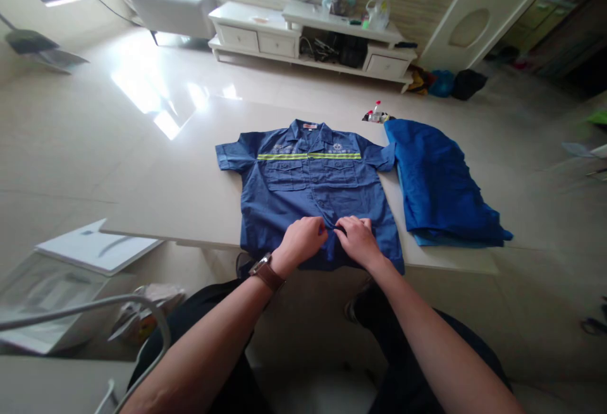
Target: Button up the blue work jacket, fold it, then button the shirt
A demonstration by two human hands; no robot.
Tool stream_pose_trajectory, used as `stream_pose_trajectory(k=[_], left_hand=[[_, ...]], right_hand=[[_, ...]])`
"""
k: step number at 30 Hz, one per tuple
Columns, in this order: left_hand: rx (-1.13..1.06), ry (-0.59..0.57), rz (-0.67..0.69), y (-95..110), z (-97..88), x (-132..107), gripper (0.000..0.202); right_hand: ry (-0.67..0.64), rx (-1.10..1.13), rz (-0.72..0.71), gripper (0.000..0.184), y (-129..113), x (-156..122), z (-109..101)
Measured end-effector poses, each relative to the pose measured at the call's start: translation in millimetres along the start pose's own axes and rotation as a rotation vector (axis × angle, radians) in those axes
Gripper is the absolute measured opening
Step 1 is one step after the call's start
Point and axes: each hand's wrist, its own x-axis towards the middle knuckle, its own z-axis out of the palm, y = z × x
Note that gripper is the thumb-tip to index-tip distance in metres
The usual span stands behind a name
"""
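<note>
A dark blue short-sleeved work shirt (303,193) with a yellow-green reflective stripe lies flat, front up, on a low pale table (190,180). Both my hands rest on its front placket near the hem, at the table's near edge. My left hand (303,242), with a brown-strapped watch on its wrist, is closed in a pinch on the fabric. My right hand (356,240) pinches the same strip of shirt just beside it, fingertips almost touching the left hand.
A folded bright blue garment (441,186) lies on the table to the right of the shirt, with small bottles (376,112) behind it. A white TV cabinet (308,35) stands at the far wall. A white box (95,249) and a curved tube sit at left.
</note>
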Motion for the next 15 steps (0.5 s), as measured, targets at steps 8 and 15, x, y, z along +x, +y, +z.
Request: stream_pose_trajectory(k=[8,15], left_hand=[[-0.763,0.27,-0.072,-15.2,-76.8,-35.0,0.021],[-0.67,1.166,-0.552,-152.1,-86.7,-135.3,0.019]], right_hand=[[-0.042,-0.017,-0.025,0.013,1.8,5.5,-0.3],[-0.059,-0.005,-0.009,0.016,4.7,5.5,0.1]])
